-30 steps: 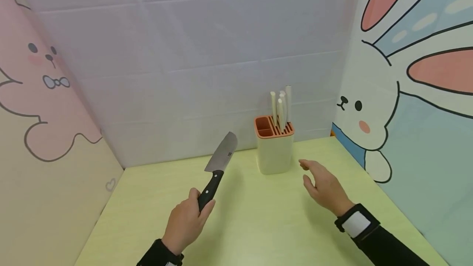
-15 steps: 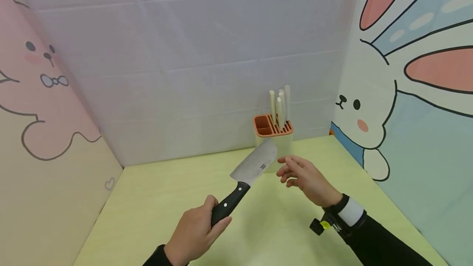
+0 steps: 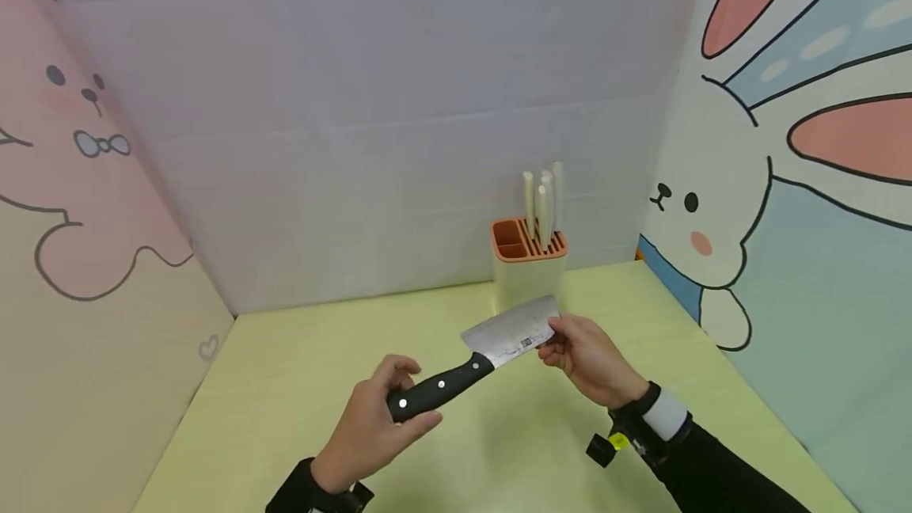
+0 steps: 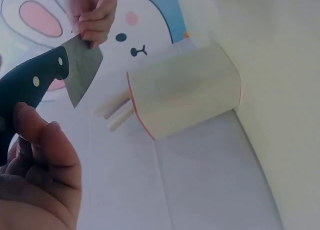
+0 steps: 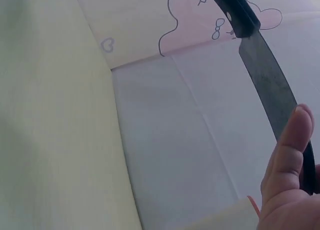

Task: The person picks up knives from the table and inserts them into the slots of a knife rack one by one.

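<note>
A cleaver with a broad steel blade and a black riveted handle (image 3: 442,388) is held up above the table, blade toward the right. My right hand (image 3: 591,359) pinches the far end of the blade (image 5: 272,83) between thumb and fingers. At the other end, my left hand (image 3: 370,418) is loosened around the butt of the handle, its thumb and forefinger spread apart. In the left wrist view, fingertips (image 4: 30,122) overlap the handle's lower part. Behind the blade stands a cream knife block (image 3: 527,279) with an orange top and several pale-handled knives (image 3: 544,208) in its slots.
The pale yellow table (image 3: 321,362) meets a white cloth backdrop (image 3: 356,141) just behind the block. A pink cartoon panel (image 3: 93,204) closes the left side, and a rabbit panel (image 3: 720,236) the right. Two square compartments (image 3: 508,237) open in the block's top.
The cleaver has swung to the right and tilted flatter. My right hand has moved left and taken hold of its blade, while my left hand's grip on the handle has loosened.
</note>
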A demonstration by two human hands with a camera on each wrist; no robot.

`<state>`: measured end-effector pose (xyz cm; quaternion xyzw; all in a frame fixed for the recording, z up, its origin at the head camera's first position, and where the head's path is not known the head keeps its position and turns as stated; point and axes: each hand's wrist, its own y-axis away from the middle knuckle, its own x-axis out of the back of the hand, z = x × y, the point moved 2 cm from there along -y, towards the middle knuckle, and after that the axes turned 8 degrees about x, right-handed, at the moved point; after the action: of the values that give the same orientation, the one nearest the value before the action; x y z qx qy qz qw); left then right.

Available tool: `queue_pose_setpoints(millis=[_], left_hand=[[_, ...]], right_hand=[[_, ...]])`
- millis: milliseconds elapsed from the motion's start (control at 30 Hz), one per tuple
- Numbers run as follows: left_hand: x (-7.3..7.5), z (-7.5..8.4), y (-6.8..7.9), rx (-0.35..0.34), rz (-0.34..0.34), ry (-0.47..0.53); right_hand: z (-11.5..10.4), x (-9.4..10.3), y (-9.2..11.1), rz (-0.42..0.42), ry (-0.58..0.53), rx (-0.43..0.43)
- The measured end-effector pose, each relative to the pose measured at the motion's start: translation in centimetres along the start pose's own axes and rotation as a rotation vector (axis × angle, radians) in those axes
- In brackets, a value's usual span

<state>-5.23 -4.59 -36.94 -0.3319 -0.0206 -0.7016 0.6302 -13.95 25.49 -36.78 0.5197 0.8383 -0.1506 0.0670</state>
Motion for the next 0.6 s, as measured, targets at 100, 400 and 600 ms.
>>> queue_pose_setpoints(millis=[100,400,600], left_hand=[[0.1,-0.4,-0.4,0.042,0.029,0.17],[-4.2,0.9,-3.2,0.071,0.018,0.357],[-6.2,-0.5,-4.8,0.121,0.153,0.607]], right_hand=[[0.4,-0.7,0.0,0.061,-0.071,-0.009],[0.9,-3.2,-0.4,0.225,-0.209,-0.07],[1.9,-4.4,-0.5,0.273,-0.277,-0.116]])
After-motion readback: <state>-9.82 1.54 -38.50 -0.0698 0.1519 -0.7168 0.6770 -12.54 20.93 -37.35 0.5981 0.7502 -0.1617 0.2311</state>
